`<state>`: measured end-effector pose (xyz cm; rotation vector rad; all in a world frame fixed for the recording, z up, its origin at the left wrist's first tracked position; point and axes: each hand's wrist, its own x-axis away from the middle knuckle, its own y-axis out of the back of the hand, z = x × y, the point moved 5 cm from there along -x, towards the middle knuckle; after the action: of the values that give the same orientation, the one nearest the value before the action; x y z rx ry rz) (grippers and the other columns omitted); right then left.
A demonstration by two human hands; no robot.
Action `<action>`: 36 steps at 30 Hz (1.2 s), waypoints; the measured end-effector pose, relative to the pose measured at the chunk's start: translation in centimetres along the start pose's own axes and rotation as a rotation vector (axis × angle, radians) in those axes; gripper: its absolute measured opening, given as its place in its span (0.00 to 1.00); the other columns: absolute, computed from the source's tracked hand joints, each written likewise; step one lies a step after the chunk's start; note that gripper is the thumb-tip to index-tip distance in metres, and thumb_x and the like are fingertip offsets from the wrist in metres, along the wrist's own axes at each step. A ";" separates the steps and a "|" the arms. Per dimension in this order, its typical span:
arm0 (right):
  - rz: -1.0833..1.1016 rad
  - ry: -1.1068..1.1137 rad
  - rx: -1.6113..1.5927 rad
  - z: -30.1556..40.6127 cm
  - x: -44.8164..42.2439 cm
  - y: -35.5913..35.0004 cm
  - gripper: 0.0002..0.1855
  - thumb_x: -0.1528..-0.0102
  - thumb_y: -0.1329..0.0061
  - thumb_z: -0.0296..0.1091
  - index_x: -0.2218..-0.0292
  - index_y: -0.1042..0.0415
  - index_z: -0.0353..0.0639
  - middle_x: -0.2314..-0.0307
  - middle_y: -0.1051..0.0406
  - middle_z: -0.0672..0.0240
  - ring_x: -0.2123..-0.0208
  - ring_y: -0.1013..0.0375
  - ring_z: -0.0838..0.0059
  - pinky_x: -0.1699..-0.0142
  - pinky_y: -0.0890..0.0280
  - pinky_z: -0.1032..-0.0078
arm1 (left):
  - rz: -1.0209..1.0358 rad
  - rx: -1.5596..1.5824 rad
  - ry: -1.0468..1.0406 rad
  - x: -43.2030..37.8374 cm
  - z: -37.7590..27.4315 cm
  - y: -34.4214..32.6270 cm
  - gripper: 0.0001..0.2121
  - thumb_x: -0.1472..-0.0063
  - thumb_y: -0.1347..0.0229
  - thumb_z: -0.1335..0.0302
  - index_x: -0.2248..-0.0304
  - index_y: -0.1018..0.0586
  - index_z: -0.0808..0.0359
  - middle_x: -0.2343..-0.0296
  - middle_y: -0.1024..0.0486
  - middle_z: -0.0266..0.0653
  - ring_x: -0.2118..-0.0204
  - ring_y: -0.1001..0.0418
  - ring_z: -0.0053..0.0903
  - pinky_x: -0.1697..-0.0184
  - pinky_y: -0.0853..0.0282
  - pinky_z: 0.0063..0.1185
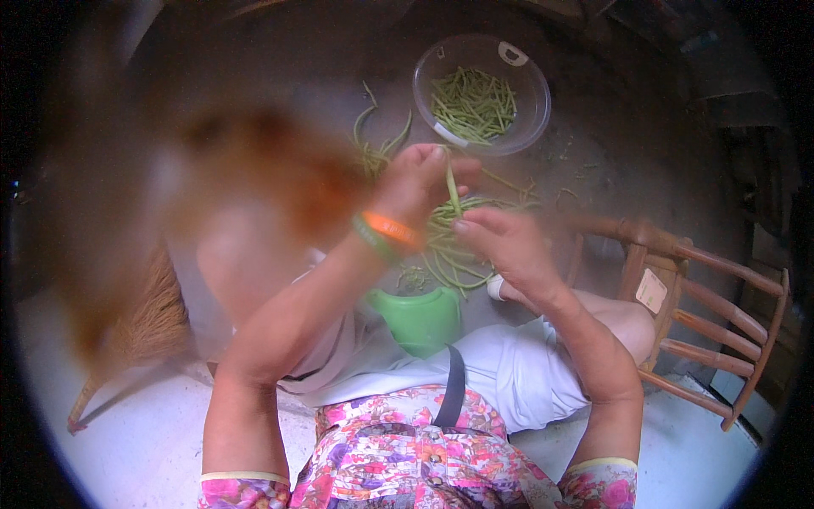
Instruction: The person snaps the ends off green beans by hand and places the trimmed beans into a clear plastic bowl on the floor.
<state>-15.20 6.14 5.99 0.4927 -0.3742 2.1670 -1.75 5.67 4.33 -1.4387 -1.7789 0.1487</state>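
Note:
Between my two hands I hold one green bean pod (453,184), stretched roughly upright in the view. My left hand (423,175) pinches its upper end, with an orange and a green wristband (389,230) around the wrist. The lower end is between the thumb and fingers of my right hand (502,238). Beneath both hands lies a loose pile of long green beans (448,254) on the floor, partly hidden by them. Beyond, a clear plastic basin (537,121) holds many short bean pieces (474,105).
A green plastic container (420,321) stands close before my lap, with small scraps (413,278) just beyond it. To the right is a wooden chair (718,305). A straw broom (149,318) lies at left. A brown-orange blur covers part of the left side.

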 end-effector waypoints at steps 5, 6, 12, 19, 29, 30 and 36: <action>-0.114 0.471 0.646 1.7 0.6 0.7 0.07 0.54 0.55 0.29 0.78 0.31 0.35 0.83 0.34 0.63 0.79 0.34 0.67 0.72 0.40 0.72 | -0.185 -0.885 -0.766 1.3 -3.0 -0.4 0.13 0.46 0.50 0.73 0.61 0.35 0.68 0.64 0.29 0.45 0.59 0.33 0.33 0.56 0.38 0.28; -0.128 0.548 0.796 2.0 1.0 0.8 0.06 0.56 0.55 0.28 0.80 0.32 0.36 0.83 0.35 0.60 0.79 0.34 0.62 0.71 0.39 0.69 | -0.224 -1.233 -1.107 2.3 -3.4 -1.7 0.15 0.48 0.48 0.74 0.61 0.34 0.68 0.64 0.30 0.44 0.58 0.34 0.33 0.55 0.40 0.29; -0.134 0.667 0.988 2.4 1.9 0.1 0.06 0.59 0.56 0.29 0.83 0.35 0.37 0.84 0.37 0.59 0.79 0.35 0.59 0.72 0.40 0.66 | 0.546 -1.603 -0.808 3.2 1.9 -1.1 0.11 0.55 0.45 0.75 0.68 0.26 0.63 0.68 0.28 0.37 0.61 0.34 0.32 0.56 0.42 0.29; -0.142 0.573 0.718 1.0 1.4 1.1 0.05 0.55 0.55 0.27 0.79 0.31 0.36 0.83 0.35 0.61 0.79 0.33 0.65 0.72 0.39 0.73 | 0.367 -1.159 -0.590 3.3 1.2 -0.6 0.07 0.52 0.45 0.78 0.71 0.25 0.68 0.78 0.26 0.40 0.74 0.29 0.25 0.66 0.35 0.20; -0.141 0.124 -0.053 -0.2 0.6 1.5 0.08 0.49 0.54 0.29 0.73 0.29 0.33 0.81 0.33 0.75 0.78 0.38 0.90 0.73 0.42 0.88 | 0.014 -0.427 -0.175 1.6 0.8 -0.6 0.08 0.47 0.45 0.75 0.69 0.24 0.70 0.72 0.26 0.33 0.70 0.31 0.14 0.64 0.36 0.12; -0.095 0.102 0.012 -0.6 0.6 1.4 0.08 0.49 0.55 0.29 0.73 0.28 0.33 0.81 0.34 0.76 0.78 0.38 0.90 0.73 0.42 0.87 | -0.001 -0.341 -0.151 1.2 0.7 -0.5 0.08 0.47 0.45 0.74 0.69 0.24 0.69 0.72 0.25 0.33 0.70 0.31 0.14 0.64 0.37 0.12; 0.328 0.159 0.892 -7.9 1.0 0.5 0.08 0.57 0.55 0.32 0.75 0.27 0.38 0.78 0.29 0.58 0.76 0.30 0.60 0.70 0.37 0.67 | -0.252 -0.519 -0.393 -1.8 -2.8 0.9 0.07 0.47 0.45 0.72 0.69 0.23 0.65 0.76 0.27 0.28 0.73 0.33 0.13 0.70 0.39 0.12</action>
<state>-17.84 9.94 -0.50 0.7637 0.6851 2.6044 0.76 3.33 4.79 -1.5939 -2.4332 -0.1910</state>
